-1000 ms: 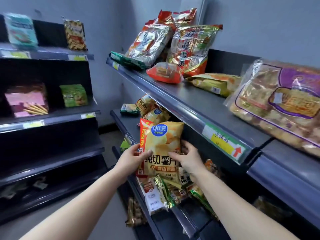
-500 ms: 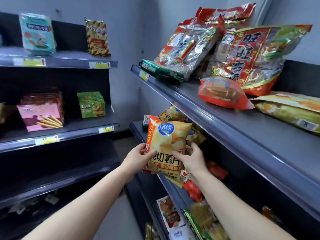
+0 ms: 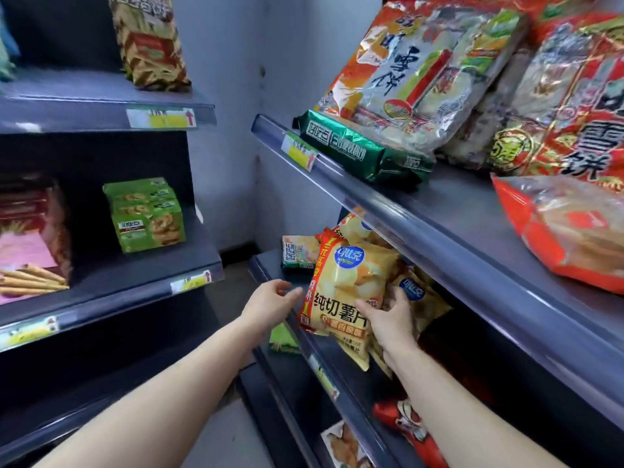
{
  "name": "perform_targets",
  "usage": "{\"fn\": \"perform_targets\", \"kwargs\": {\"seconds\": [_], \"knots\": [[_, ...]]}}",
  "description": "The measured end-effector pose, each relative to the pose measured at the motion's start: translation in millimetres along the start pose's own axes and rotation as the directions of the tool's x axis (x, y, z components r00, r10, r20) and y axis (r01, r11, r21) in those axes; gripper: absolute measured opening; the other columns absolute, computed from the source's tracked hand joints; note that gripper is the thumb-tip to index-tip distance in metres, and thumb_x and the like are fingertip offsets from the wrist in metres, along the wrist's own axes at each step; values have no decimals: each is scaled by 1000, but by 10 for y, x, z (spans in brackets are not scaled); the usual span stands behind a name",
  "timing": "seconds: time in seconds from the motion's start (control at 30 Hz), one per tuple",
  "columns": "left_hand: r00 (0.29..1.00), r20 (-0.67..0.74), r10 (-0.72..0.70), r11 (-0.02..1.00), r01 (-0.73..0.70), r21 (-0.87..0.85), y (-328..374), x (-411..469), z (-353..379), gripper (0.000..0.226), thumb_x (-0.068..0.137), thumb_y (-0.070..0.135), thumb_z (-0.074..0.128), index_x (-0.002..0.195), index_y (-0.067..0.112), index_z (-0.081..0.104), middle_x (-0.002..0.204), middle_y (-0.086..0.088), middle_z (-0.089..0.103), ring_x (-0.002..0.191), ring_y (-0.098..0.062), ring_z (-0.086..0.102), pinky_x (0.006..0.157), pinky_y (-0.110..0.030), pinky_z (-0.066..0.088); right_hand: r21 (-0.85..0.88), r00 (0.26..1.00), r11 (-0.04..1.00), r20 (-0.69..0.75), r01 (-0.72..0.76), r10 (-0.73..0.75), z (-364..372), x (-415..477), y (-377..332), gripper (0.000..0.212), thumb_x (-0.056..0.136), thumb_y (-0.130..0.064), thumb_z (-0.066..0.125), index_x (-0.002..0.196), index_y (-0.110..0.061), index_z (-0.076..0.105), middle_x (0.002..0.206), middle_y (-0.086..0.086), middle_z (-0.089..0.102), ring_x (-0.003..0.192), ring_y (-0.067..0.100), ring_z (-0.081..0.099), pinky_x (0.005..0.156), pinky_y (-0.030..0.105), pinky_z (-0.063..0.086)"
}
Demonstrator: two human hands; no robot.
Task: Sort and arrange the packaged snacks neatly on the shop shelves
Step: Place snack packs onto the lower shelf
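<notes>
A yellow chip bag (image 3: 351,292) with a red left edge stands upright at the front of the right rack's middle shelf (image 3: 270,265). My right hand (image 3: 388,315) grips its right side, thumb across the front. My left hand (image 3: 273,305) hovers just beside its left edge with relaxed fingers, holding nothing. More yellow chip bags (image 3: 417,293) lean behind it under the upper shelf. A small green cracker pack (image 3: 297,251) stands at that shelf's far end.
The upper right shelf (image 3: 422,224) carries large rice-cracker bags (image 3: 422,69), a flat green pack (image 3: 364,150) and an orange bag (image 3: 567,231). The left rack holds green boxes (image 3: 145,214), a pink box (image 3: 30,238) and a striped bag (image 3: 148,38). A red packet (image 3: 408,430) lies lower right.
The chip bag has travelled left along the middle shelf to the other chip bags. My left hand has come off its edge; my right hand still holds it.
</notes>
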State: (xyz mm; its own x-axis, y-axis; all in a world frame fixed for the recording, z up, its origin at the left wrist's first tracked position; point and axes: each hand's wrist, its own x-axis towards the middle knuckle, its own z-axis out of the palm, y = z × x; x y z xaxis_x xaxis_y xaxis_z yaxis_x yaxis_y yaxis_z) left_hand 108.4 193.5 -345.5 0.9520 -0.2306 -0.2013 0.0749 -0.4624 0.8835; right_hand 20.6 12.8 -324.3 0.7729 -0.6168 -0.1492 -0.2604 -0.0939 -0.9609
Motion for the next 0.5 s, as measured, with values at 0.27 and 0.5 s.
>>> {"fn": "perform_targets", "kwargs": {"seconds": [0.27, 0.5], "knots": [[994, 20, -106, 976, 100, 195, 10, 922, 87, 36, 90, 35, 62, 114, 9, 67, 114, -9, 68, 105, -25, 63, 87, -30, 48, 1, 994, 995, -54, -100, 100, 322, 793, 137, 73, 83, -5, 70, 144, -11, 31, 134, 11, 53, 107, 19, 55, 79, 29, 50], [980, -12, -196, 950, 193, 247, -61, 1487, 182, 47, 95, 32, 56, 130, 1, 51, 133, -16, 55, 121, -30, 53, 90, -31, 43, -30, 987, 990, -91, -136, 133, 525, 1095, 307, 78, 88, -8, 66, 150, -10, 18, 147, 11, 40, 130, 25, 44, 93, 28, 37]]}}
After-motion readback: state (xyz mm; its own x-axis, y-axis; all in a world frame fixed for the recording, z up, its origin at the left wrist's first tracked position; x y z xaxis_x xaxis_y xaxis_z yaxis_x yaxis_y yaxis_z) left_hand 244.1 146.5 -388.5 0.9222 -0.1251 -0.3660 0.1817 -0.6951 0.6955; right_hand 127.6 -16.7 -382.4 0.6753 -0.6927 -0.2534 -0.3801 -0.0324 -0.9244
